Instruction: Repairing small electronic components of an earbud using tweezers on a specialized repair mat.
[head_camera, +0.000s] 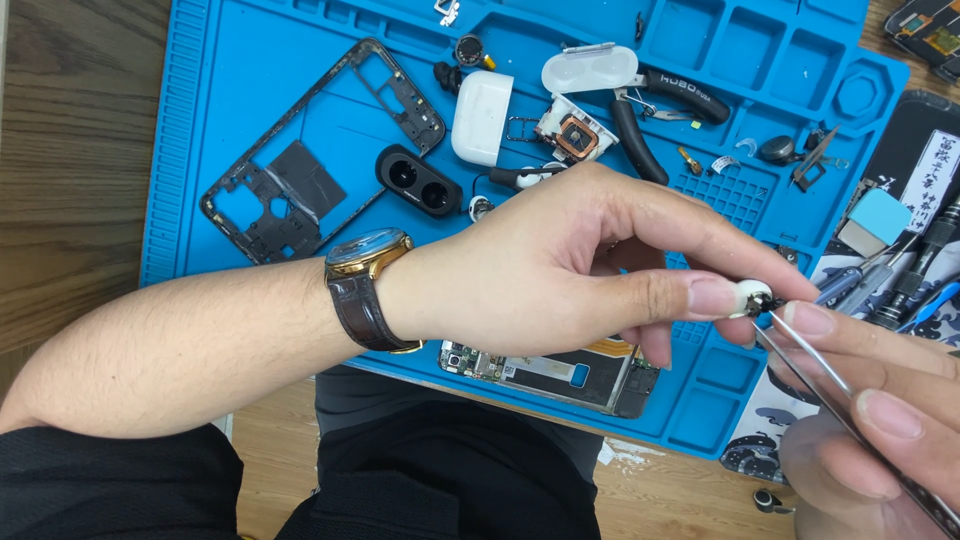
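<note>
Presently the left hand (560, 265) pinches a small white earbud part (752, 297) at its fingertips while the right hand (880, 420), closed on tweezers (840, 385), probes it; advise steady, light pressure.

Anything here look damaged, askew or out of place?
Nothing spilled. The white earbud case lies dismantled on the blue mat, its coil insert tipped out beside a bare phone frame.

On my left wrist I wear a watch (368, 247) with a gold case, pale dial and dark brown leather strap; forearms are bare, and my lap shows black clothing (440, 470)
</note>
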